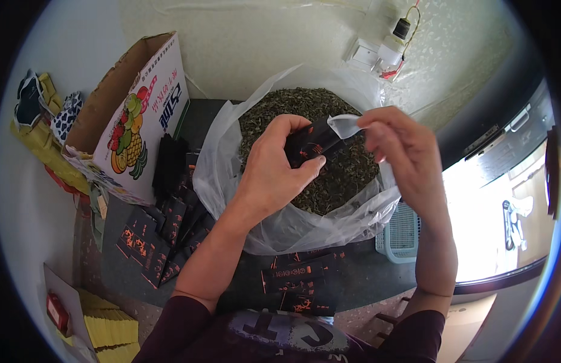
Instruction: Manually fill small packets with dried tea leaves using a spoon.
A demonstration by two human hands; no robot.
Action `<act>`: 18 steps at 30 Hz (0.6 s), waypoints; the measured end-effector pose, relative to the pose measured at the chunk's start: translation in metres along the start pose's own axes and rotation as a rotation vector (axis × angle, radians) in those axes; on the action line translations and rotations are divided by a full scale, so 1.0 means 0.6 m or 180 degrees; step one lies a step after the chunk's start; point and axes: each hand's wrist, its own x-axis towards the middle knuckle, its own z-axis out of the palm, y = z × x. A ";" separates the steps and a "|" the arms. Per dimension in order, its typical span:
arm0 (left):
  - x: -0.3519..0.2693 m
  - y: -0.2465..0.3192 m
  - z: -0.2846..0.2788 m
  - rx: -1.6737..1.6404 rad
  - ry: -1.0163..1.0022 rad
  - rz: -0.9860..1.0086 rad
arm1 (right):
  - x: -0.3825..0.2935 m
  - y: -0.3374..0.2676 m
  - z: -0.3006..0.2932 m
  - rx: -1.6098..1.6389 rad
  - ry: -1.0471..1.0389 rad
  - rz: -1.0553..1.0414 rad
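Observation:
My left hand (280, 165) is closed around a small black packet (314, 140) with orange print, tilted above a heap of dried leaves (298, 100). The leaves fill a large clear plastic bag (221, 154), its rim spread wide. At the packet's upper right end, the raised fingers of my right hand (398, 149) pinch a whitish translucent piece (345, 125) that touches the packet's mouth; whether it is a film or a liner, I cannot tell. Several flat black packets (298, 272) with orange print lie on the dark table (366, 277) near my body.
More black packets (149, 245) are piled at the left, beside an open cardboard fruit box (149, 113). A light blue plastic basket (400, 236) stands at the table's right edge. Yellow stacks (110, 326) lie low at the left. A socket with a plug (390, 50) is on the wall.

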 end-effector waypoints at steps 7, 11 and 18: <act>-0.002 0.008 -0.006 -0.0142 0.0057 -0.0031 | 0.008 0.119 -0.012 -0.1493 0.0220 0.0555; -0.001 0.004 -0.007 -0.0189 0.0055 0.0077 | 0.014 0.172 0.055 -0.0625 -0.0050 0.0710; 0.003 -0.010 -0.012 -0.0150 0.0153 0.0047 | 0.050 0.182 0.078 0.0823 -0.0075 0.1401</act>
